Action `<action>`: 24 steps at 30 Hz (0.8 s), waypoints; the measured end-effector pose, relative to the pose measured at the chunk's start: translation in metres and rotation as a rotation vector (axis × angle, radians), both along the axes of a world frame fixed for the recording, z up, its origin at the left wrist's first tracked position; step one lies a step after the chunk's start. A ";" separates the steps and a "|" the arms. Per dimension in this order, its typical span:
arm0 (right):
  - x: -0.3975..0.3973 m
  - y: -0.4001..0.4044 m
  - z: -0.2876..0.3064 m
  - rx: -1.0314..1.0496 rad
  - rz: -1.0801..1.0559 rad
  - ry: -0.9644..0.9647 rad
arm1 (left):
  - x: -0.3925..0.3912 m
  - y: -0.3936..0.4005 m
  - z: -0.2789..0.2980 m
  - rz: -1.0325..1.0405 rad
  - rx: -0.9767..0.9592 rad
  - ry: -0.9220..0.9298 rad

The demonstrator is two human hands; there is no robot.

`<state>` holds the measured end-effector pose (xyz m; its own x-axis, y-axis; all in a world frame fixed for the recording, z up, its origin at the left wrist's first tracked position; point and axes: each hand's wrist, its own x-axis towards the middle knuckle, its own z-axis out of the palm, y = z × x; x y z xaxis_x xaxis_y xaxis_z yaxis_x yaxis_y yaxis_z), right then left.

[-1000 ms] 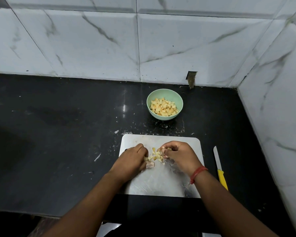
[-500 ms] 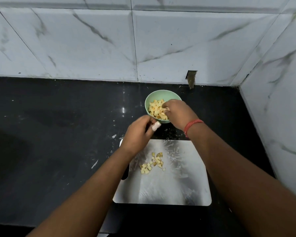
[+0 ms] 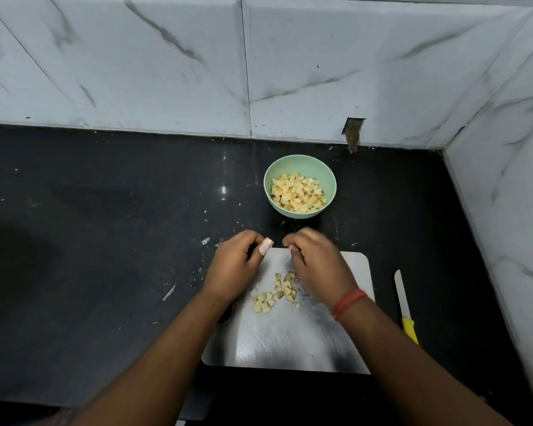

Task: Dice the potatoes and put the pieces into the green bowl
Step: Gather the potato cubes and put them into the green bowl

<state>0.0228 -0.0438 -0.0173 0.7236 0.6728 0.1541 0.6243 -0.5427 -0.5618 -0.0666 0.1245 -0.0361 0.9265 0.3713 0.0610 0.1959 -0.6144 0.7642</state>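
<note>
Kitchen — marble-tiled wall (image 3: 166,72), black counter (image 3: 105,241)

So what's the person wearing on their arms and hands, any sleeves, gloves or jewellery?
Both forearms are bare, with no sleeves or gloves in view. The right wrist carries a red-orange thread band. One finger of the left hand has a pale bandage wrapped round its tip. No rings or watch show.

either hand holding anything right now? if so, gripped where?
Nothing visibly held. Left hand and right hand hover loosely curled over the cutting board; the pale patch at the left fingertip looks like a bandage. Knife lies untouched.
</note>
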 end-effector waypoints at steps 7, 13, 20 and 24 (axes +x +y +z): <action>-0.034 -0.007 -0.031 -0.218 0.166 -0.057 | -0.040 -0.002 -0.017 -0.105 0.214 0.066; -0.050 -0.009 -0.026 -0.178 0.258 -0.077 | -0.058 -0.001 -0.020 -0.041 0.274 0.028; -0.066 -0.008 -0.027 -0.223 0.247 -0.098 | -0.076 -0.003 -0.019 0.056 0.259 0.045; -0.060 -0.022 -0.024 -0.213 0.231 -0.038 | -0.082 -0.006 -0.016 0.073 0.288 0.066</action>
